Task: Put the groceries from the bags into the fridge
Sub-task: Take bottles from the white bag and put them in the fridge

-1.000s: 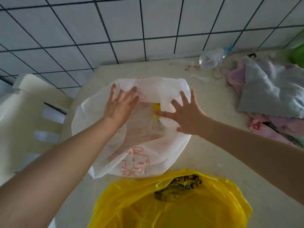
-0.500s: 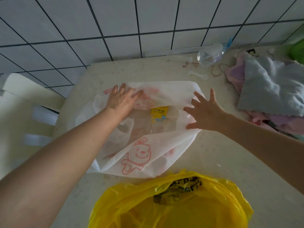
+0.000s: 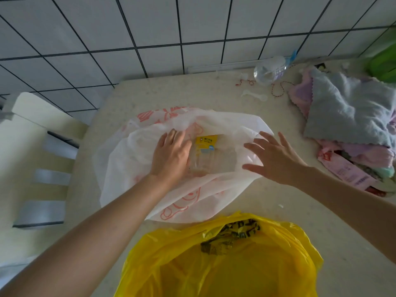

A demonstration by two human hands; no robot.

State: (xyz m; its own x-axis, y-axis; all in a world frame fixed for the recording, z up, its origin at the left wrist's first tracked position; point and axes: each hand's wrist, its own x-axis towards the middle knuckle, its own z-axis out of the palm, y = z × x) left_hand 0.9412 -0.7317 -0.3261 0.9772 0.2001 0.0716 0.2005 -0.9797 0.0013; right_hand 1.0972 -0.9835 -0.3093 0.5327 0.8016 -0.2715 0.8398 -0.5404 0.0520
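A white plastic bag (image 3: 128, 168) with red cartoon prints lies spread wide on the beige table (image 3: 267, 211). Inside it sits a clear plastic pack with a yellow label (image 3: 211, 153). My left hand (image 3: 171, 155) reaches into the bag, fingers straight, lying against the left side of the pack. At the bag's right rim my right hand (image 3: 274, 159) hovers with fingers spread and straight, holding nothing. A yellow plastic bag (image 3: 225, 264) stands near me at the table's front, its mouth bunched with black print showing.
A pile of grey, purple and pink cloths (image 3: 351, 125) lies at the right. A clear water bottle (image 3: 270, 70) lies by the tiled wall, with red string and a small white spoon (image 3: 255, 95) nearby. A cream plastic chair (image 3: 38, 159) stands left of the table.
The bag's mouth has been pulled wider, baring the yellow-labelled pack. My left hand moved from the bag's far rim down onto the pack's left side; my right hand shifted right.
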